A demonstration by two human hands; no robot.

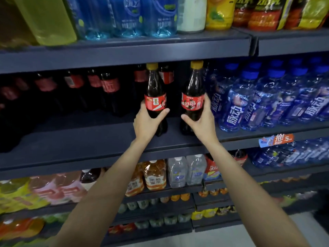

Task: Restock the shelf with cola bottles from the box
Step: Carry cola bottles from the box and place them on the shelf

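A: Obs. Left hand (148,120) wraps the lower body of one cola bottle (155,98), thumb across the front under the red label. Right hand (202,120) grips a second cola bottle (193,97) the same way, fingers round its right side. Both bottles upright, yellow caps up, bases on or just above the middle shelf (85,139); contact hidden by the hands, cannot tell.

B: Advice for the placing?

A: Judgement: keep both upright, slide them straight back toward the far row, labels forward, and release only once the bases sit flat. The caps stand close under the lip of the upper shelf (124,56), so push, don't lift.

B: Where is the existing stock?

A: Dark cola bottles (110,90) line the far left of the same shelf, some right behind the held pair. A wide bare stretch of shelf lies near and left, room enough.

B: Obstructions?

A: Blue-capped water bottles (252,98) crowd in just right of the right-hand bottle; the fingers on that side look nearly touching them. Risk: knuckles knock one on withdrawal. I'd draw that hand back toward the near edge, not sideways.

B: Else?

A: Light blue bottles (160,16) and yellow cartons above; tea bottles (154,175) and clear water below. An orange price tag (277,139) hangs at the shelf edge, right. Box not in view.
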